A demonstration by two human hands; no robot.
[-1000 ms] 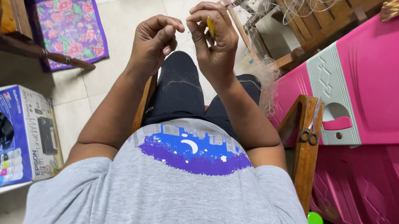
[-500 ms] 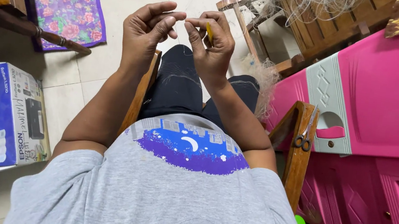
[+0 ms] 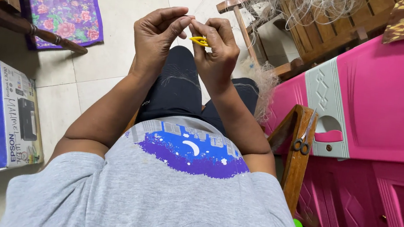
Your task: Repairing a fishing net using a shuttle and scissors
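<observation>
I sit in a wooden chair and hold both hands up over my knees. My right hand (image 3: 218, 49) grips a small yellow tool (image 3: 200, 41) between thumb and fingers. My left hand (image 3: 157, 35) pinches its fingertips together right against the right hand's fingertips, apparently on a fine thread that is too thin to make out. Thin pale strands lie across my dark trousers (image 3: 179, 88).
Scissors (image 3: 303, 140) rest on the chair's right armrest (image 3: 297, 160). A pink plastic cabinet (image 3: 393, 125) stands at the right. A tangle of pale net (image 3: 305, 6) drapes over a wooden bench. A printer box (image 3: 1, 116) sits at the left, a floral mat (image 3: 64, 6) beyond it.
Both hands have drawn closer together, fingertips now meeting. The view has shifted slightly, with the hands sitting lower in the picture than a second ago.
</observation>
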